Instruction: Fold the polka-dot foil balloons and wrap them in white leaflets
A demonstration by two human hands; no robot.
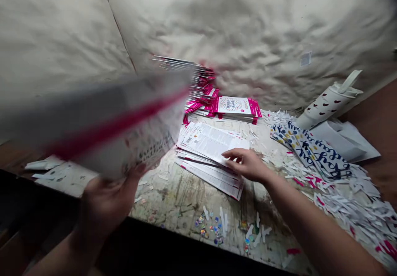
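My left hand (pixel 107 195) grips a large white printed packet (pixel 151 143) with a pink band, raised at the left and smeared by motion. Its thumb lies over the near edge. Below and right of that packet, a loosely fanned stack of white printed packets (pixel 206 141) rests on the worktable. At the stack's near right side, my right hand (pixel 246 164) has its thumb and fingers closed at the edge of the top packet. Fine print and a dark square code show on the upper faces.
Behind stand a tall pile of pink-edged packets (pixel 203 81) and a lower pile (pixel 237 105). On the right are a white tumbler with hearts (pixel 325 104), patterned printed pieces (pixel 313 152) and heaped paper scraps (pixel 350 210). Shiny round dots (pixel 217 230) lie near the table's front edge.
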